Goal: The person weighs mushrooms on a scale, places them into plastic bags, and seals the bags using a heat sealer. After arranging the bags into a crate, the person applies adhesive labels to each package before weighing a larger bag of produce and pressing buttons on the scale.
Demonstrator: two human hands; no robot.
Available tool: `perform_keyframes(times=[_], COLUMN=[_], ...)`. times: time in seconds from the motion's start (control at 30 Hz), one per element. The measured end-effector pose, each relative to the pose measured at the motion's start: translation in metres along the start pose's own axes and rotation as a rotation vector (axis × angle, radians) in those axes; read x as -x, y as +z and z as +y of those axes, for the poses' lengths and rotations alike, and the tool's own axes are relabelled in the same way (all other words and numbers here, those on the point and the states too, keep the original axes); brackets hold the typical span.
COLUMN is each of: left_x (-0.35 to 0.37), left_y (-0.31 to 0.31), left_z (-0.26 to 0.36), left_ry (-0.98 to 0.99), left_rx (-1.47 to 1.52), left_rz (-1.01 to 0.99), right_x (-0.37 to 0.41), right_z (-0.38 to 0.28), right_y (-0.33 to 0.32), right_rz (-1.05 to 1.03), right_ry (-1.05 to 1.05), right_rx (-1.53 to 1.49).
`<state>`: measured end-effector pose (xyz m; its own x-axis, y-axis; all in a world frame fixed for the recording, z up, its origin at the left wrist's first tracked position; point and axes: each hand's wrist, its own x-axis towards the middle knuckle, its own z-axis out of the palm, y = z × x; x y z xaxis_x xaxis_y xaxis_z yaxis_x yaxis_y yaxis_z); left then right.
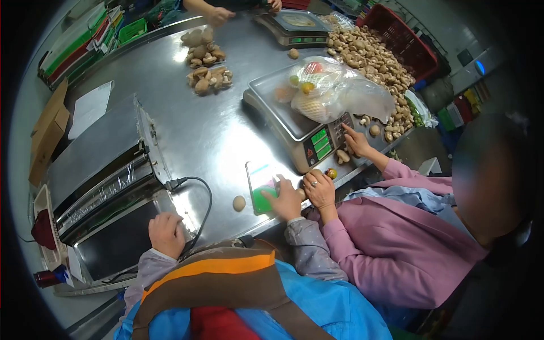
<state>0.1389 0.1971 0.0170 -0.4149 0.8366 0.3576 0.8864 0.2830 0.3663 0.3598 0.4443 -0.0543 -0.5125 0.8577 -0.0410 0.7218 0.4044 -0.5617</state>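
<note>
My left hand (166, 233) rests with its fingers curled in at the front right corner of the film wrapping machine (113, 187), near the black cable (209, 204). No object shows in it. My right hand (286, 199) is held with fingers spread over a phone (254, 175) that lies on the steel table, its screen lit green and white. The fingertips overlap the screen's right side. To the left of the phone lies a single round mushroom (239, 203). Close on the right is the hand of a person in a pink jacket (321, 190).
This person's other hand (356, 141) touches the keypad of a digital scale (272, 96) bearing bagged fruit (317, 85). Behind are mushroom bunches (209, 80), a second scale (294, 25), a mushroom heap (368, 56) and a red crate (408, 42). Another person's hand (218, 16) is across the table.
</note>
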Motion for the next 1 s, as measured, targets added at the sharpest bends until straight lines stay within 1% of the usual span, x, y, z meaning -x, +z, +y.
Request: perform_keyframes(times=[0.03, 0.23, 0.53, 0.87, 0.93, 1.0], left_x=[-0.0005, -0.0007, 0.0006, 0.0017, 0.0013, 0.0015], left_y=[-0.0006, -0.0002, 0.0017, 0.0028, 0.0022, 0.0018], left_z=[0.0005, 0.0008, -0.0007, -0.0032, -0.0025, -0.0025], left_ry=[-0.007, -0.006, 0.009, 0.019, 0.013, 0.006], left_rx=[-0.005, -0.014, 0.002, 0.006, 0.001, -0.004], left_rz=[-0.006, -0.014, -0.003, 0.003, 0.0, -0.005], right_x=[0.0022, 0.0044, 0.0053, 0.0049, 0.0043, 0.0043], right_z=[-0.0019, -0.0099, -0.0096, -0.0087, -0.0116, -0.01], right_y=[0.0007, 0.0004, 0.0014, 0.0032, -0.0002, 0.0017], right_rz=[0.032, 0.086, 0.115, 0.095, 0.05, 0.066], right_ry=[-0.031, 0.0, -0.029, -0.017, 0.017, 0.004], right_rx=[0.038, 0.022, 0.03, 0.024, 0.042, 0.035])
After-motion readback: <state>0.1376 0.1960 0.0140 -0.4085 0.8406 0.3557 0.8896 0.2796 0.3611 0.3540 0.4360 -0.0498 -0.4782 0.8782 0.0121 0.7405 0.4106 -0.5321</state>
